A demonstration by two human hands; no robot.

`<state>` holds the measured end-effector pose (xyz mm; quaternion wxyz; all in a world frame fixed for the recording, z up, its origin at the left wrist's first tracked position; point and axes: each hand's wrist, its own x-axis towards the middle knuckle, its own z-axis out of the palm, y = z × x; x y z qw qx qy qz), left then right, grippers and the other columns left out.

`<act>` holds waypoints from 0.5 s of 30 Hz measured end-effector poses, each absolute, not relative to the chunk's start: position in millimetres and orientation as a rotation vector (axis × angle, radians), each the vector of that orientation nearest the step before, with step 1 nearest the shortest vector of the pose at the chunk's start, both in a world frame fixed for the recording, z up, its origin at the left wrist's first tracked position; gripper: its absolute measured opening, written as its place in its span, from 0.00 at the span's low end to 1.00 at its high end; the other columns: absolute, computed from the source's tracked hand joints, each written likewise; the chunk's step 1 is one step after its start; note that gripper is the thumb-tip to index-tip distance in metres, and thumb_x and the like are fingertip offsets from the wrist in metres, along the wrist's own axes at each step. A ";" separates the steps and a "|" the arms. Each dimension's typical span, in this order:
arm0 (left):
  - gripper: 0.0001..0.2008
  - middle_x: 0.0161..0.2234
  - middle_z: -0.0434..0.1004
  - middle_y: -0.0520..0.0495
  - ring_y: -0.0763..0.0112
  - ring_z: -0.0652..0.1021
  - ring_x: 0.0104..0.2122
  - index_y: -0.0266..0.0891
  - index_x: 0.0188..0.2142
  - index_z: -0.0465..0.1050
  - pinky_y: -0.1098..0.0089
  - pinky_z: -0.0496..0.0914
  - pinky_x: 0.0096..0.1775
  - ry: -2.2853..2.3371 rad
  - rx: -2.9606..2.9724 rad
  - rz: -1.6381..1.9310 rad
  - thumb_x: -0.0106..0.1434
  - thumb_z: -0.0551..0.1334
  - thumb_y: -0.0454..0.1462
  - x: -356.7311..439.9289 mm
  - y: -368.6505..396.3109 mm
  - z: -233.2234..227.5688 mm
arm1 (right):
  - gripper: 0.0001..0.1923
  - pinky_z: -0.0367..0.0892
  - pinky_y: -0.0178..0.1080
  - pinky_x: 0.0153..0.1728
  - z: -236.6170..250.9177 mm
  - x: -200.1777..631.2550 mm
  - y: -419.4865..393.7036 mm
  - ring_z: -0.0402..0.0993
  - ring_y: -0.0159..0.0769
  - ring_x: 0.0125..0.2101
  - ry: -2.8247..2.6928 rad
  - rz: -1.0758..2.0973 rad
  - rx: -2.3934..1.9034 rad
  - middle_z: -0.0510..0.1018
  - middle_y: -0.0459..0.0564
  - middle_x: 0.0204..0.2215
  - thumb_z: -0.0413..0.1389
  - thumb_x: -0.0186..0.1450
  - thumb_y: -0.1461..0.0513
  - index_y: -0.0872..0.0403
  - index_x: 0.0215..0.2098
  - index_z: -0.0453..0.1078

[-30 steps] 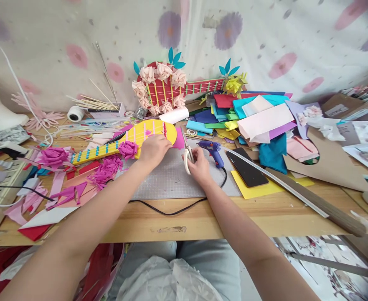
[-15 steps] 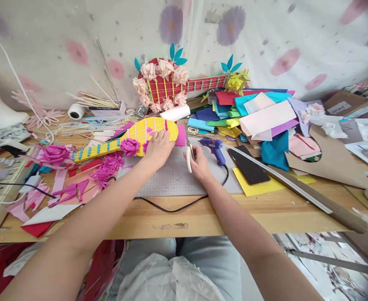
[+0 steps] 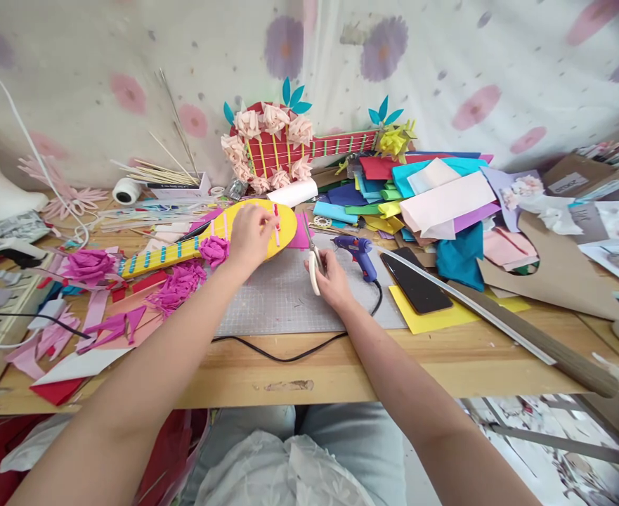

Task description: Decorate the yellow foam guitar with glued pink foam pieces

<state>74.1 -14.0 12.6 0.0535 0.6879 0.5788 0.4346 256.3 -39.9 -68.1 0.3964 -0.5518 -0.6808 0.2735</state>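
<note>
I've got the left hand (image 3: 250,235) lying on the round body of the yellow paper guitar (image 3: 219,235), fingers curled together over its pink strips; whether they pinch one of those strips, I can't tell. The guitar lies flat on the tabletop (image 3: 341,365), its body just at the far left corner of the grey cutting mat (image 3: 288,302) and its neck running off toward nine o'clock. A magenta paper flower (image 3: 214,249) sits on the guitar right beside the left wrist.

At three o'clock from that hand, the right hand (image 3: 331,280) is clamped around the white handles of the scissors (image 3: 313,261), blades pointing to twelve o'clock and apparently together. The hand rests on the mat.

Just past the right hand, at one o'clock, lies the blue glue gun (image 3: 359,251), its black cord (image 3: 288,351) curling back across the front of the mat. Further out at three o'clock a black phone (image 3: 413,281) lies on a yellow sheet (image 3: 435,318). At twelve o'clock, against the flowered cloth, a red paper guitar (image 3: 288,149) stands with pale paper blossoms around its body.
</note>
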 end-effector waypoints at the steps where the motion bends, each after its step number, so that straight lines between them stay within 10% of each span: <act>1: 0.09 0.31 0.69 0.48 0.67 0.71 0.38 0.38 0.27 0.66 0.64 0.64 0.44 1.667 1.858 1.478 0.61 0.58 0.40 72.7 -13.8 16.9 | 0.18 0.60 0.38 0.33 -67.9 256.3 -40.1 0.67 0.37 0.30 -1.729 0.686 -1.404 0.71 0.48 0.30 0.49 0.60 0.48 0.53 0.39 0.62; 8: 0.13 0.18 0.56 0.57 0.83 0.63 0.16 0.38 0.25 0.57 0.80 0.62 0.20 0.948 0.807 1.288 0.65 0.52 0.39 64.9 -34.6 47.1 | 0.18 0.61 0.40 0.34 -67.2 254.2 -40.9 0.69 0.39 0.33 -1.784 0.570 -1.409 0.74 0.50 0.33 0.50 0.59 0.50 0.54 0.40 0.63; 11: 0.12 0.16 0.46 0.60 0.84 0.51 0.12 0.38 0.24 0.57 0.80 0.45 0.13 1.010 0.918 1.056 0.64 0.53 0.38 48.5 -47.0 52.2 | 0.16 0.61 0.41 0.38 -66.3 253.3 -39.1 0.70 0.40 0.35 -1.786 0.477 -1.413 0.75 0.52 0.35 0.51 0.58 0.53 0.54 0.39 0.65; 15: 0.11 0.16 0.51 0.58 0.81 0.54 0.14 0.39 0.24 0.60 0.76 0.49 0.17 1.456 1.396 1.045 0.59 0.57 0.41 14.6 -55.2 52.1 | 0.12 0.62 0.40 0.36 -61.6 253.2 -36.2 0.71 0.40 0.34 -1.781 0.452 -1.478 0.77 0.50 0.34 0.52 0.58 0.55 0.52 0.37 0.68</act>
